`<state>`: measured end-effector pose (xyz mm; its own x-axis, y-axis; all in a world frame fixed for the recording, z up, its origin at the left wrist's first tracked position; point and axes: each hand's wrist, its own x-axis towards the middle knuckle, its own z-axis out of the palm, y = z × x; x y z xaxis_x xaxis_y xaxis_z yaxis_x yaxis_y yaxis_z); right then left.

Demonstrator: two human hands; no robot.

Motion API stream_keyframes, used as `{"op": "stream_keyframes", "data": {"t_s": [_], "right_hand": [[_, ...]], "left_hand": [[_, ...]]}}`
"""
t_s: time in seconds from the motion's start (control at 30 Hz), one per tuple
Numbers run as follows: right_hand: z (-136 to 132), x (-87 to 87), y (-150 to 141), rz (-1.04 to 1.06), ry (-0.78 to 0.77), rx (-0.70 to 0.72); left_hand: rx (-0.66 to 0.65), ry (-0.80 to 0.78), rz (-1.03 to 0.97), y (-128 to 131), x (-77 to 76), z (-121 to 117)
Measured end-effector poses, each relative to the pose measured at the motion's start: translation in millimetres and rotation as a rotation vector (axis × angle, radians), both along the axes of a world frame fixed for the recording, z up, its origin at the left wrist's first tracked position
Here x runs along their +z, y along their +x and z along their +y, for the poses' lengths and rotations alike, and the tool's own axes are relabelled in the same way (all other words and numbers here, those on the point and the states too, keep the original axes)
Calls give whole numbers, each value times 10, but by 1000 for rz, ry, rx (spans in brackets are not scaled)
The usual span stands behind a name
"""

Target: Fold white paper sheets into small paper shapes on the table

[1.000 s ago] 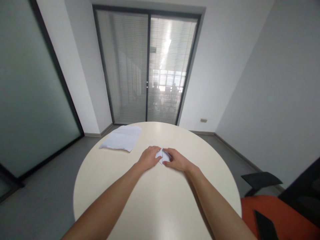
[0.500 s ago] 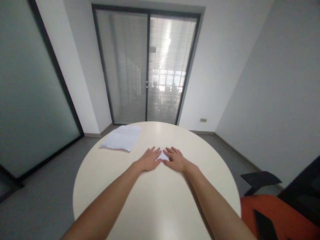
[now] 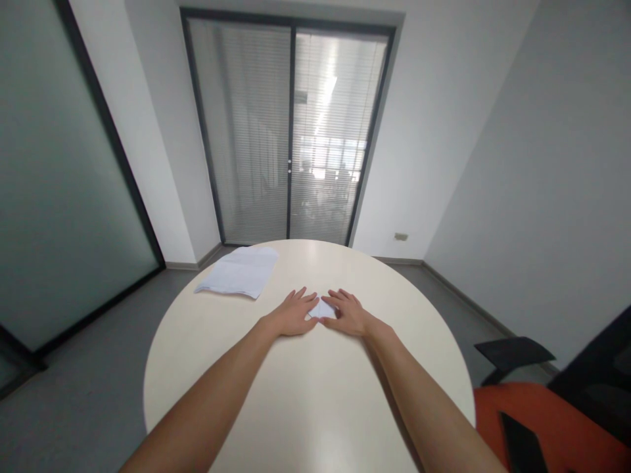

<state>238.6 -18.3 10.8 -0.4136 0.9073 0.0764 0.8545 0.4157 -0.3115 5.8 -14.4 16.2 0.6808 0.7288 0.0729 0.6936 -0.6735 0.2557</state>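
Observation:
A small folded piece of white paper [image 3: 322, 309] lies flat on the round table, partly hidden by my hands. My left hand [image 3: 294, 313] rests on its left side, palm down, with the fingers apart and the thumb at the near edge. From the other side my right hand [image 3: 346, 313] presses on the paper in the same way, fingers spread. The two thumbs almost meet at the paper's near corner. Creases run across the visible part of the paper.
Loose white sheets [image 3: 240, 271] lie at the far left of the cream table [image 3: 315, 407]. An orange office chair [image 3: 537, 414] with black armrests stands close on the right. Behind the table is a glass door [image 3: 290, 131] with blinds, and white walls.
The thumbs have shifted slightly toward the near edge, and more of the folded paper shows between my hands. The loose sheets stay where they were.

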Motion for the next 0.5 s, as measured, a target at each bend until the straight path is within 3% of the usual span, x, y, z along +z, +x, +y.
{"op": "stream_keyframes", "data": {"t_s": [0.13, 0.3, 0.5], "right_hand": [[19, -25, 18, 57, 74, 65], [49, 24, 28, 95, 170, 244], [38, 126, -3, 164, 178, 252]], "left_hand": [[-39, 41, -47, -21, -6, 15], [-45, 67, -134, -23, -78, 73], [-35, 111, -159, 7, -89, 117]]}}
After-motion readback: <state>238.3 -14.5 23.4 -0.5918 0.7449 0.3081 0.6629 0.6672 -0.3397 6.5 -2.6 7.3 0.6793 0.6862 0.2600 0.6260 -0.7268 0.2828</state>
